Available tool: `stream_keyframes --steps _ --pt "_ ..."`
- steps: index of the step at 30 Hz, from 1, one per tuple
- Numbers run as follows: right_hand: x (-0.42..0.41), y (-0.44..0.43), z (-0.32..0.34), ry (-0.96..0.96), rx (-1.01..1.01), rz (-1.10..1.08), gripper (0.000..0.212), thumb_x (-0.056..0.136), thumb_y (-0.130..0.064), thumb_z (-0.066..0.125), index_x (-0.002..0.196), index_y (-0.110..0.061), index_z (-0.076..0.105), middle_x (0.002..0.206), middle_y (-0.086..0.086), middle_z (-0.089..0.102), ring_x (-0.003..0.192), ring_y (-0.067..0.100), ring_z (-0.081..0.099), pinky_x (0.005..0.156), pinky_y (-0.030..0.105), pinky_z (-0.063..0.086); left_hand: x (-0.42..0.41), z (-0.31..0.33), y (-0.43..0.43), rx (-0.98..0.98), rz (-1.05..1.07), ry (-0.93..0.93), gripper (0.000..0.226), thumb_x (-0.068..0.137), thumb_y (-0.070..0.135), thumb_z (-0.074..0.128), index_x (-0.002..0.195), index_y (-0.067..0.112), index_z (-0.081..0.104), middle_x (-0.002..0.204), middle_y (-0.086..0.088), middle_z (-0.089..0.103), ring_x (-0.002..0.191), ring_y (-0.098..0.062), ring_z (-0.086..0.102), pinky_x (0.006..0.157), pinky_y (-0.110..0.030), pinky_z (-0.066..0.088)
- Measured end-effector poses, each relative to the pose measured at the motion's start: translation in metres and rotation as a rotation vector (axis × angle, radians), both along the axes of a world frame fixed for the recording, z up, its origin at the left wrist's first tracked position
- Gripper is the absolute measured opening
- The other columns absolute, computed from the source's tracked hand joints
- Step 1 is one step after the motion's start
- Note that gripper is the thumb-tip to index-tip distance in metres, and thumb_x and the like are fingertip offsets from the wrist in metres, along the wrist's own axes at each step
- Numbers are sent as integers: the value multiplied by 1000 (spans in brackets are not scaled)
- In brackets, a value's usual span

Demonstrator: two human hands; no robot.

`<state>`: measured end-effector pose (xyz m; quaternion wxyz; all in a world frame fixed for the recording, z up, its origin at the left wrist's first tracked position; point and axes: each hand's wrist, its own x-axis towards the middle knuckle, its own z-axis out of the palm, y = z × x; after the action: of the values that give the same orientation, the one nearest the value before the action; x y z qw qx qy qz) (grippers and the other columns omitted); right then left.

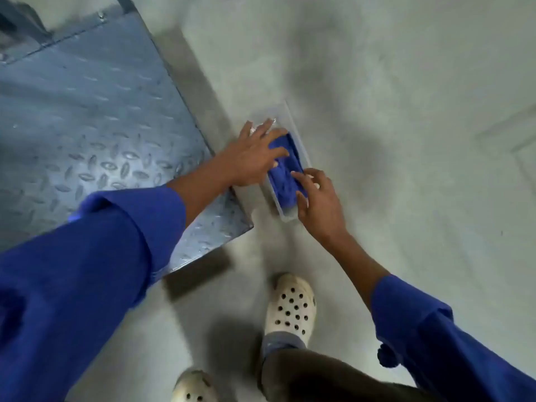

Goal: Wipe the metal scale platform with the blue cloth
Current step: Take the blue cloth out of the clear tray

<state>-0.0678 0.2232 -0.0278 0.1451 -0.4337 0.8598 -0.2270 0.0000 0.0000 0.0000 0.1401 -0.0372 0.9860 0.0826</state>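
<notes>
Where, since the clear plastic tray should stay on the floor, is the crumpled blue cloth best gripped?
Pinch the raised middle folds of the crumpled blue cloth, straight down from above. It lies bunched in the clear plastic tray, whose walls block a sideways reach while its open top exposes the folds. The right hand at the near end could probably steady the tray.

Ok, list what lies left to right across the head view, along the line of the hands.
metal scale platform → left hand → blue cloth → right hand
</notes>
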Motion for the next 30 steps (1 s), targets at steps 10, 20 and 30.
stream_keyframes --steps 10,20,30 --pt "-5 -25 -80 195 12 4 18 93 -19 69 103 -16 83 130 13 71 110 39 65 78 43 63 -55 -48 -22 -159 -384 -326 58 107 23 49 159 47 39 177 0 11 154 -33 31 125 -39 27" --pt "7 -37 -96 172 274 43 36 97 -24 64 133 -23 65 142 20 50 126 43 49 95 47 48 -61 -51 -6 -2 -122 -306 42 89 19 75 125 41 77 143 4 65 120 -24 62 88 -29 45" --pt "8 -32 -72 203 67 -73 33 97 -7 63 127 -17 75 128 19 66 109 43 56 86 47 55 -51 -31 -9 40 -71 -208 33 95 11 70 124 24 80 134 -10 70 118 -36 66 99 -43 54"
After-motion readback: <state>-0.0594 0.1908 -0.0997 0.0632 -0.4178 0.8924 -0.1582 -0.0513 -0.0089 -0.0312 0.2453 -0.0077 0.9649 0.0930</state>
